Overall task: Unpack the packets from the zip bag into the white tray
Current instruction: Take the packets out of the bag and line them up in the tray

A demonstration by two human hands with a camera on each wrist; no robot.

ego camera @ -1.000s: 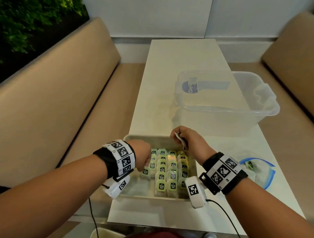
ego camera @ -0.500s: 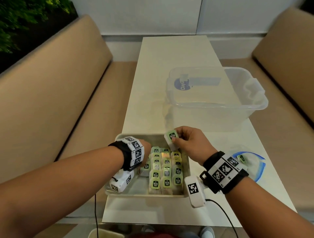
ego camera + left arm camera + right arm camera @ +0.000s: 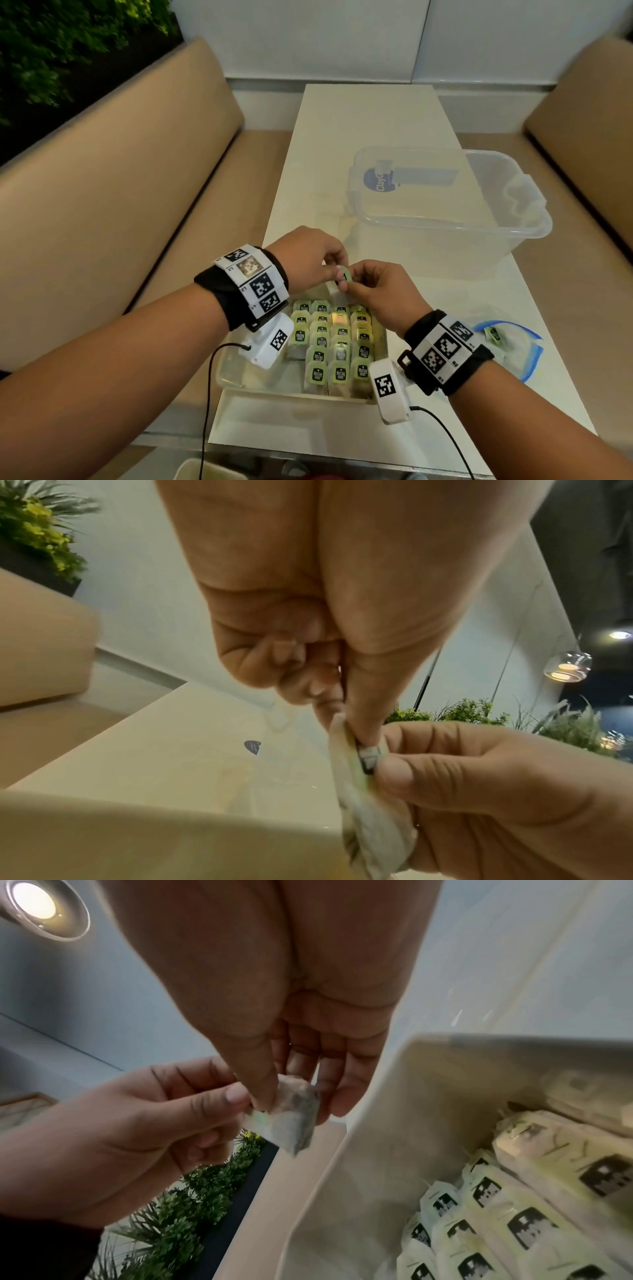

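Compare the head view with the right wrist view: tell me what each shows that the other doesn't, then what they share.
Only the head view shows the zip bag lying on the table right of the white tray, with one packet apparently still inside, and the clear plastic bin beyond the tray. Only the right wrist view shows a lit ceiling lamp and the held packet's pale pouch from beneath. Both show the left hand and right hand pinching that one packet together above the tray's far end, and rows of packets already lying in the tray.

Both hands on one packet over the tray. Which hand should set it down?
Left, probably. The empty strip of the white tray lies on its side, and the left hand already pinches the packet. The right hand hangs over filled rows.
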